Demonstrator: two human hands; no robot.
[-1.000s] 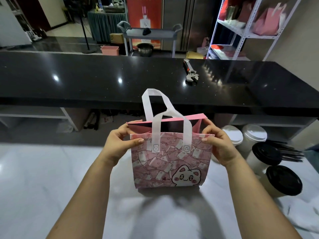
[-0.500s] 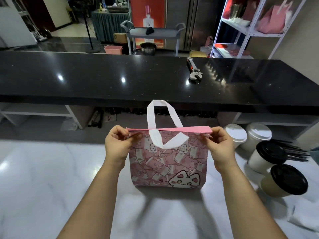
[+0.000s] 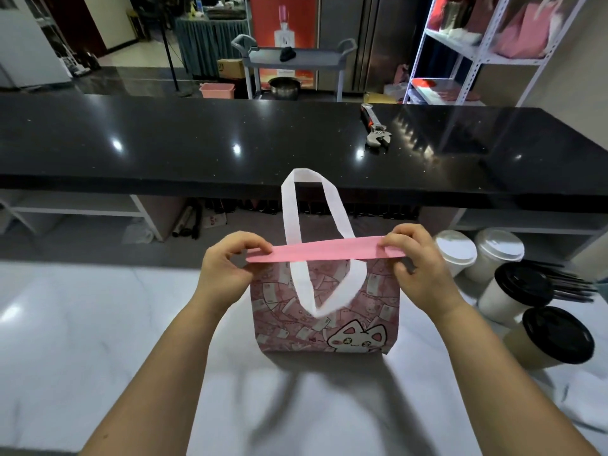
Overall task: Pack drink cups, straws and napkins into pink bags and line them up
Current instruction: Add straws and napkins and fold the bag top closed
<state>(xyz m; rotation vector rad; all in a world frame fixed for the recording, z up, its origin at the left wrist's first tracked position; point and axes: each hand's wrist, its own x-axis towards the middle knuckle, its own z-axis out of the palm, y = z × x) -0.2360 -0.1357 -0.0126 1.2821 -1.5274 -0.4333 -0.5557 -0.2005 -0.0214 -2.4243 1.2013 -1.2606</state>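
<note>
A pink bag (image 3: 325, 311) with a cat print and white handles stands upright on the white marble table (image 3: 82, 340). Its top rim is pressed flat into a pink band; one handle stands up, the other hangs down the front. My left hand (image 3: 227, 268) pinches the rim's left end and my right hand (image 3: 418, 261) pinches its right end. To the right lie two white-lidded cups (image 3: 457, 251) (image 3: 500, 248) and two black-lidded cups (image 3: 513, 291) (image 3: 552, 337). Black straws (image 3: 572, 284) lie behind them. The bag's inside is hidden.
A long black counter (image 3: 197, 143) runs across behind the table, with an adjustable wrench (image 3: 376, 130) on it. White napkin-like paper (image 3: 579, 399) lies at the table's right edge. A metal shelf rack (image 3: 477, 51) with pink bags stands at the back right.
The bag's mouth was held open; my two hands have pulled the rim taut and flat. The near handle has dropped down over the front of the bag.
</note>
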